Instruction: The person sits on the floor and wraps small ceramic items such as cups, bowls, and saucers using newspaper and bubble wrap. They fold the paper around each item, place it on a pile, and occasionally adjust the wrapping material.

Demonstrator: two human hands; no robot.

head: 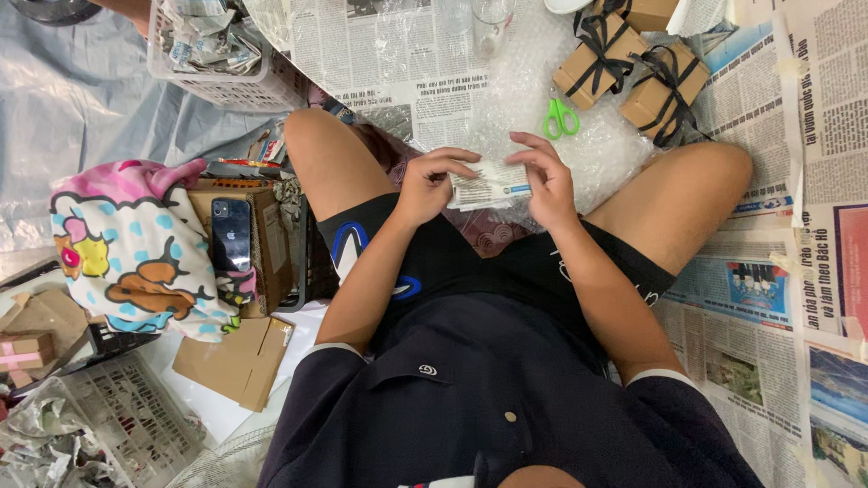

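Note:
I sit cross-legged on the floor and look down at my lap. Both hands hold a small bundle wrapped in newspaper above my shins. My left hand grips its left end with curled fingers. My right hand closes over its right end, fingers pressing the paper down. A sheet of bubble wrap lies just beyond the bundle, with green-handled scissors on it.
Three brown boxes tied with black ribbon stand at the far right on spread newspaper. A white basket of crumpled paper is far left. A phone lies on a cardboard box beside a patterned cloth. A clear glass stands far ahead.

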